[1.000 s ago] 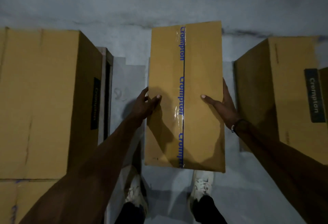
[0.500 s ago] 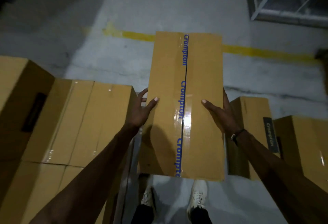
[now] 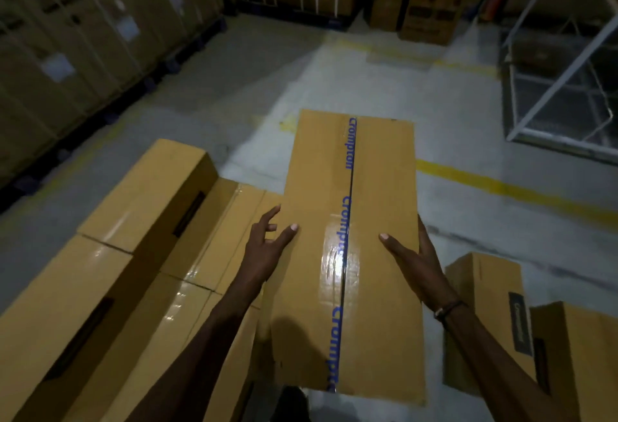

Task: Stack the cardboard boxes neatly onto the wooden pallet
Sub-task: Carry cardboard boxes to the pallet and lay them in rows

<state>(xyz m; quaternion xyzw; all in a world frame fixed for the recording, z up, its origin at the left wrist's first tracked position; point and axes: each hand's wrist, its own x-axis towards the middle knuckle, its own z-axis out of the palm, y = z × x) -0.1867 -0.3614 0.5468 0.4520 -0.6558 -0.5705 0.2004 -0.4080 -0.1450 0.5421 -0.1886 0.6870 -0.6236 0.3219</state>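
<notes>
Cardboard box [image 3: 368, 221] with blue tape seam held lengthwise above floor [image 3: 485, 221]; left hand [image 3: 264, 251] and right hand [image 3: 414, 261] grip its long sides, thumbs on top. Stacked boxes [image 3: 143, 194] just left.

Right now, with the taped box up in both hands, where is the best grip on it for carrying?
Grip the taped box on its two long side faces, about midway along, one hand from each side. It is long and narrow with the tape seam down the middle, so a mid-length hold likely keeps it level. The left hand and right hand sit there already, thumbs lying on top.
</notes>
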